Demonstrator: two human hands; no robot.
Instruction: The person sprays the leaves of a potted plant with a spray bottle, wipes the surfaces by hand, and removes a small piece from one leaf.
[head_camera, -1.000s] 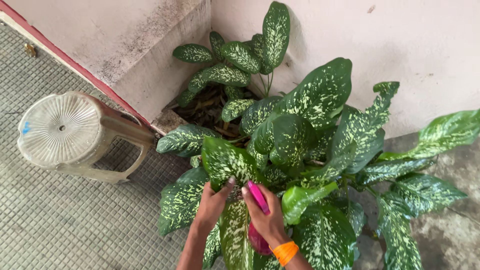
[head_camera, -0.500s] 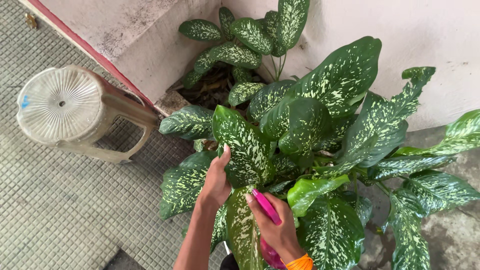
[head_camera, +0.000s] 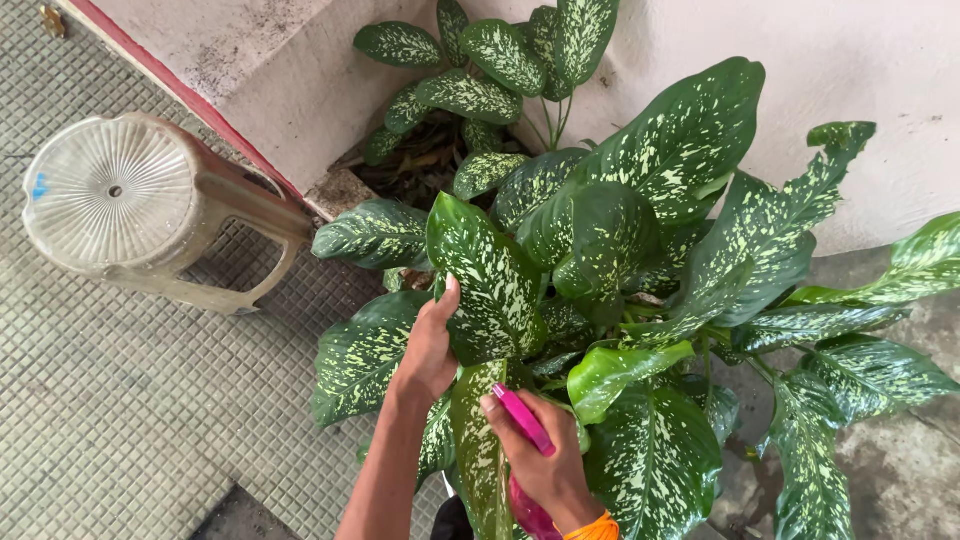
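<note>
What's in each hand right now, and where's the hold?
Right hand grips the pink spray bottle at its head. Left hand holds a spotted leaf by its edge.

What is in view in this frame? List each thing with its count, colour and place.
Speckled plant: one large cluster, dark green with cream flecks, centre and right, in the wall corner.
Plastic stool: one, pale beige, upper left on the tiled floor.
Tiled floor: one, grey-green small squares, left side.
Wall: pale pink, stained, across the top.
Spray bottle: one, pink, bottom centre, in the right hand.
Wristband: one, orange, on the right wrist.
Left hand: holds the edge of a big leaf, centre.
Right hand: grips the spray bottle, bottom centre.
</note>
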